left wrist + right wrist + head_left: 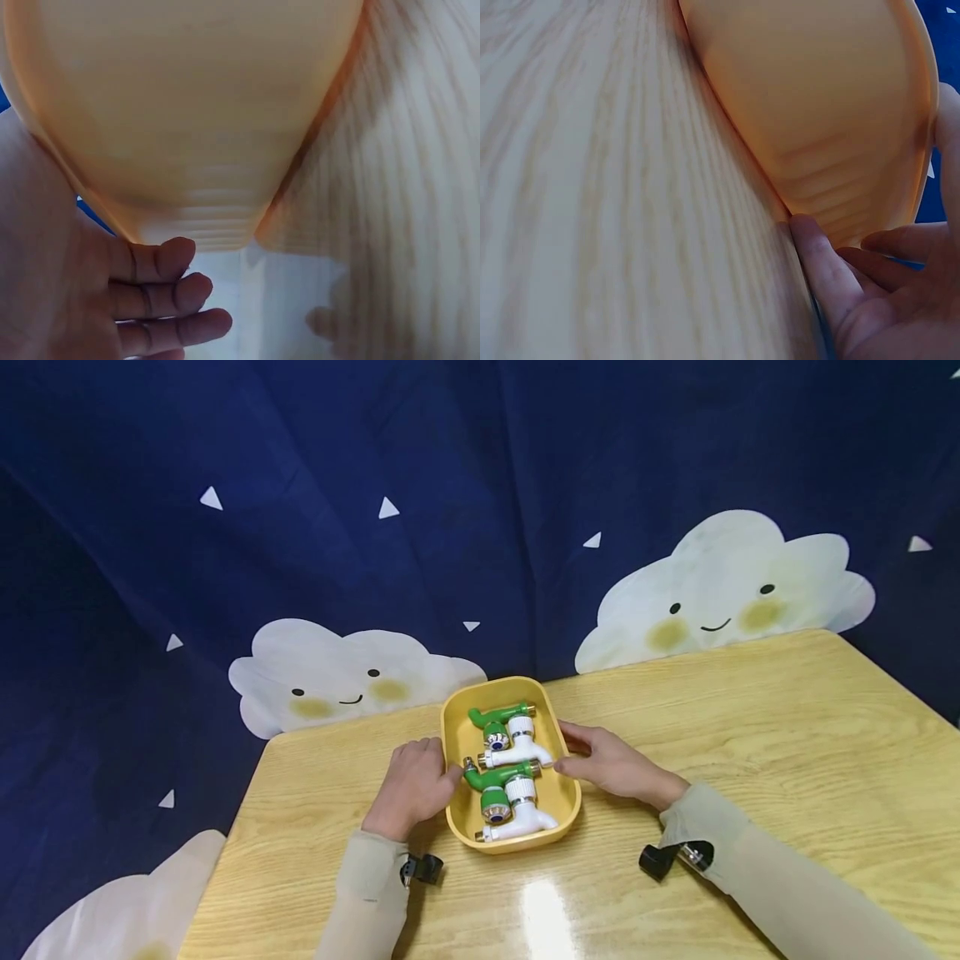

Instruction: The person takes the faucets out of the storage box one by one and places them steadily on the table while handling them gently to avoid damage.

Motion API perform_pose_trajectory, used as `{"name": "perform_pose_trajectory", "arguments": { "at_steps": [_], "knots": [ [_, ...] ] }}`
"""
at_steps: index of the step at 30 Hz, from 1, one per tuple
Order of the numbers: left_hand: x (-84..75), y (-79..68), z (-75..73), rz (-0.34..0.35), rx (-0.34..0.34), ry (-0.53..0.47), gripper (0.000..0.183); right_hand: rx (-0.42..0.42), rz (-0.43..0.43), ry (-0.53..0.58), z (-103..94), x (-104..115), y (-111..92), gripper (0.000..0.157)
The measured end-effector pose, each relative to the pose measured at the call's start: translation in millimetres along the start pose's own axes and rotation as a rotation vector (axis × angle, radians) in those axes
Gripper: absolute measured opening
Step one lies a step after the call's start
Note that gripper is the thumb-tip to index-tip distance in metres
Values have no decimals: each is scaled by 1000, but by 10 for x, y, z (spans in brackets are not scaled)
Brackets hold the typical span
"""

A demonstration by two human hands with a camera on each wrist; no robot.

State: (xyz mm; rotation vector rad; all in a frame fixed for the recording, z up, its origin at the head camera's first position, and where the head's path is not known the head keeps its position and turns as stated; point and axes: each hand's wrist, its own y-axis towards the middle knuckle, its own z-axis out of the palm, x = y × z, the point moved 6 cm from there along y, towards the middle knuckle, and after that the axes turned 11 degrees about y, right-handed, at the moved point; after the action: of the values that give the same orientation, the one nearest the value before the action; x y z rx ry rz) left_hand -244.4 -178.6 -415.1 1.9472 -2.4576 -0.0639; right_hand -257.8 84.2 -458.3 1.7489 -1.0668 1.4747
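Note:
A yellow plastic bin [517, 843] stands on the table between both hands. Inside lie two green taps, the far green tap [493, 717] and the near green tap [510, 774], plus two white taps, the far white tap [525, 750] and the near white tap [525, 818]. The left hand [416, 785] grips the bin's left side, thumb at the rim; in the left wrist view its curled fingers [169, 300] show by the bin's outer wall [202, 97]. On the opposite side, the right hand [615, 764] holds the bin, thumb at the rim and fingers against the outer wall [817, 97].
The wooden table [720, 735] spreads to both sides and in front of the bin. Directly behind its back edge hangs a dark blue curtain [465, 527] with cloud prints. A black wrist camera [658, 862] is strapped below the right hand, another black camera [427, 868] below the left.

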Motion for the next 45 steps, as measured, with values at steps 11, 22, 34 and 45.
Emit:
{"name": "perform_pose_trajectory", "arguments": {
  "at_steps": [11,22,34,45],
  "knots": [
    [37,-22,42,1,23,-18,26,1,-7,-35,38,43,0,78],
    [7,-12,41,-2,33,-30,24,26,53,-16,41,151,-41,73],
    [-1,6,53,-9,37,-33,25,-42,74,-122,-44,251,-75,79],
    [3,3,71,-15,43,-37,23,-131,47,-231,-169,341,-115,75]
  ]
}}
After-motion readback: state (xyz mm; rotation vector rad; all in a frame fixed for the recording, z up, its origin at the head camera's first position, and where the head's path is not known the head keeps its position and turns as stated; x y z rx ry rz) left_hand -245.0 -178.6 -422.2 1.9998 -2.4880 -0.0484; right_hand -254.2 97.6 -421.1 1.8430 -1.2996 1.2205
